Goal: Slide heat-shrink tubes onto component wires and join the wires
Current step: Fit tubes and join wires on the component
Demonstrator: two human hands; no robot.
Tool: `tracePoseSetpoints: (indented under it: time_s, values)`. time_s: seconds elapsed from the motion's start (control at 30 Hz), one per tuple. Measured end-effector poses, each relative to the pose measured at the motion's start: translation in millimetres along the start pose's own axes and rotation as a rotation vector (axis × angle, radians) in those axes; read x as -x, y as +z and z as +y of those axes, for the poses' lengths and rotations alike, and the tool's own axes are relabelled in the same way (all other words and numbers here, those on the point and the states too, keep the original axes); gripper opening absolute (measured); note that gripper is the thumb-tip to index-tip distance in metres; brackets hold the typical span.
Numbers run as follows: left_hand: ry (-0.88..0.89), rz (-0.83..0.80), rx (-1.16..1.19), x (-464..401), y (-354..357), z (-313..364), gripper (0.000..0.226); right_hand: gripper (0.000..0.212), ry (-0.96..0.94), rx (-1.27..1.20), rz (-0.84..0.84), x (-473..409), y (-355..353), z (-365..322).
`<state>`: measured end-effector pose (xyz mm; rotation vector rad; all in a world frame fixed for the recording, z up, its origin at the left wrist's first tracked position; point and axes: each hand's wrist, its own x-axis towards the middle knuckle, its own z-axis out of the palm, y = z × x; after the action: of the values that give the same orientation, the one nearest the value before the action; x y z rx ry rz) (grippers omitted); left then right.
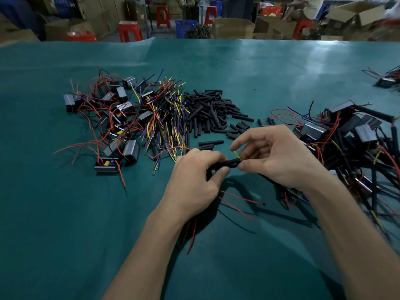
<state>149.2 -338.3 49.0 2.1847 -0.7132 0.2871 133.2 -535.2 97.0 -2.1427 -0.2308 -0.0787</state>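
My left hand (194,180) grips a black heat-shrink tube (231,163) over the green table. My right hand (275,156) pinches yellow wire ends (237,155) that stick out of the tube's right end. Red wires (240,204) trail from under my hands toward me. A heap of loose black heat-shrink tubes (212,111) lies just beyond my hands. Left of it lies a bundle of coloured wires (166,118), and farther left a pile of small grey components with red leads (108,120). The component in my hands is hidden.
A pile of components with black-sleeved wires (350,144) fills the right side of the green table mat (65,213). More components (389,80) sit at the far right edge. Red stools (129,31) and cardboard boxes (232,28) stand beyond the table.
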Motion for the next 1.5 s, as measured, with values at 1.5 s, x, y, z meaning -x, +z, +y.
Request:
tracePoseSetpoints:
  time_s: [1.5]
  values:
    - [-0.090, -0.016, 0.019, -2.1, -4.0, -0.6, 0.007, 0.038, -0.029, -0.093, 0.035, -1.4, 7.9, 0.7]
